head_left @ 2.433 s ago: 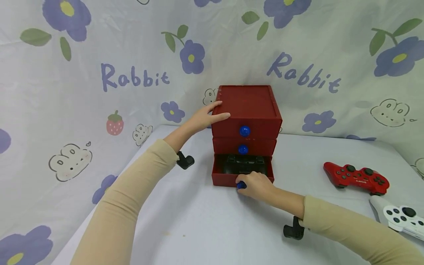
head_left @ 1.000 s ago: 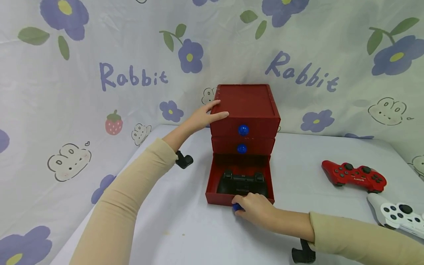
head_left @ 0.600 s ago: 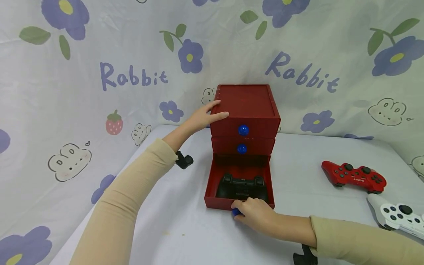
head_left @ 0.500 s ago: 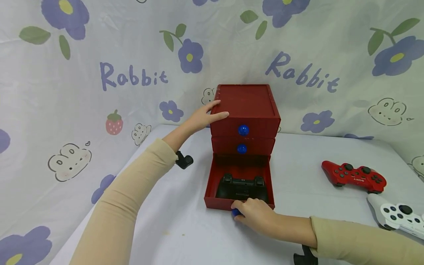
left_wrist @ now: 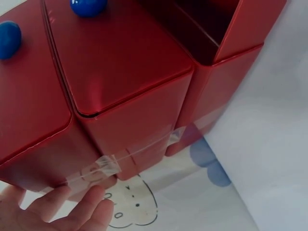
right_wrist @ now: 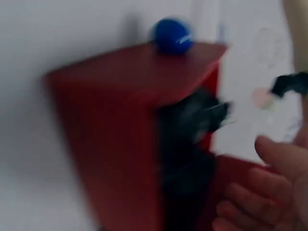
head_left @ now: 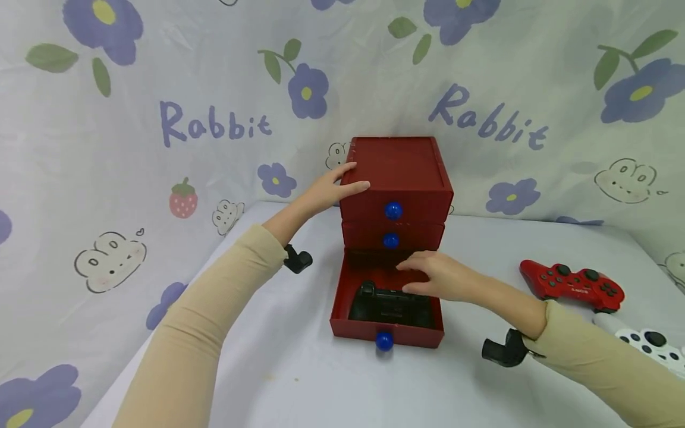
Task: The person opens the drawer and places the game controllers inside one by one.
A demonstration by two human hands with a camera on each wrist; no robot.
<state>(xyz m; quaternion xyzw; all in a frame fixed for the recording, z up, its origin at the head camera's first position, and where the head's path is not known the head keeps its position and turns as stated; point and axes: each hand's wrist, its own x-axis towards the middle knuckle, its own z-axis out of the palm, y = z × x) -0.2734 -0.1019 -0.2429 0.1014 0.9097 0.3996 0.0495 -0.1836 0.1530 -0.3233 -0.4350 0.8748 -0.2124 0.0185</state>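
Observation:
A red three-drawer box (head_left: 396,163) stands at the back of the table, its bottom drawer (head_left: 353,328) pulled out. Inside that drawer lies a black game controller (head_left: 385,306). My left hand (head_left: 326,191) rests on the box's upper left edge, thumb and fingers spread; the left wrist view shows its fingers (left_wrist: 84,209) against the box's side. Over the right part of the drawer hovers my right hand (head_left: 441,276), thumb and fingers apart, holding nothing and covering part of the controller. The blue knob (head_left: 384,341) of the bottom drawer is free. The right wrist view is blurred.
To the right lie a red game controller (head_left: 572,285) and a white one (head_left: 650,345), the latter partly behind my right sleeve. Both upper drawers are closed, with blue knobs (head_left: 393,210) on their fronts. A patterned cloth (head_left: 214,71) hangs behind the box.
My right hand pulled the bottom drawer outward by its knob, then let go and moved up and back over the drawer. The left hand has stayed on the box.

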